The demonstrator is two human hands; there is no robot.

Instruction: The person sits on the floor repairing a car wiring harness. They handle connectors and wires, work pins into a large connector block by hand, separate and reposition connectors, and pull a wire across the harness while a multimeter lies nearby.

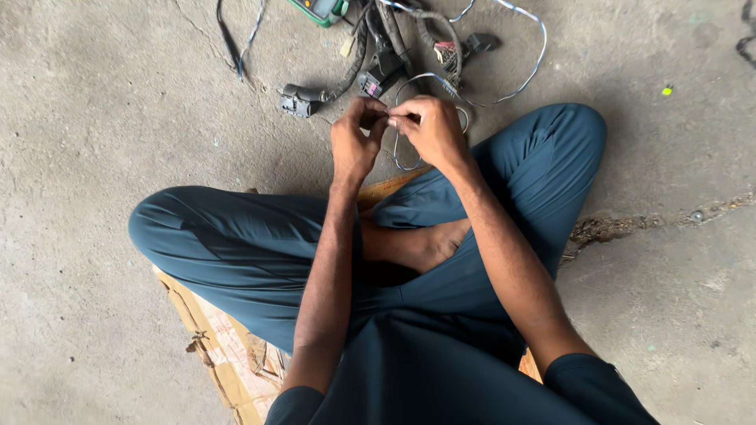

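A thin grey looped wire (pixel 409 130) is being pinched between the closed fingertips of the left hand (pixel 356 142) and right hand (pixel 429 130). Beyond both hands, a tangled black connector harness (pixel 378 67) is lying; steady end alignment is likely being required next.

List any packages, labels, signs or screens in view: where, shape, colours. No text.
Green handheld meter: top edge of the floor, cut off by the frame, green casing with a pale screen patch.
Flattened cardboard: under the seated person, brown, torn edges, faint reddish print.
No signs seen.

Head camera — looking straight down, close, over crossed legs (pixel 260 252).
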